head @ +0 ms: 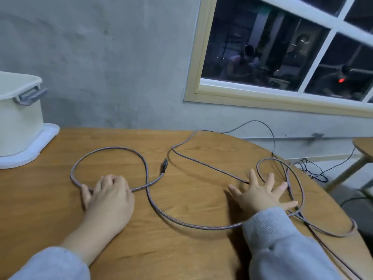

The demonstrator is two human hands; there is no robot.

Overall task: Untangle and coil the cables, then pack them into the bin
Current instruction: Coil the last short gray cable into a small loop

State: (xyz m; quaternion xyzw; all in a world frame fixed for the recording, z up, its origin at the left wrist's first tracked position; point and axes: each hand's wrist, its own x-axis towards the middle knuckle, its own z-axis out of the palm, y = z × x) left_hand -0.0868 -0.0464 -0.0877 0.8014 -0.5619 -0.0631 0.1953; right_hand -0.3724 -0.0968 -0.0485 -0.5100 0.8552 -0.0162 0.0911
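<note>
Cable (161,213) looks braided, limp, light; grab near plug (164,164). Left hand (109,193) pinches 1 loop, right hand (260,195) splayed flat over it.

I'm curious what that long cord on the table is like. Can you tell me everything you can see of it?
The braided cable looks grey-purple and woven. It lies loose on the wooden table, one loop at the left, another at the right, crossing itself between. Its dark plug end rests flat near the middle. The left hand grips it at the left loop; the right hand lies spread over the right loop. One stretch rises over the table's far edge.
</note>
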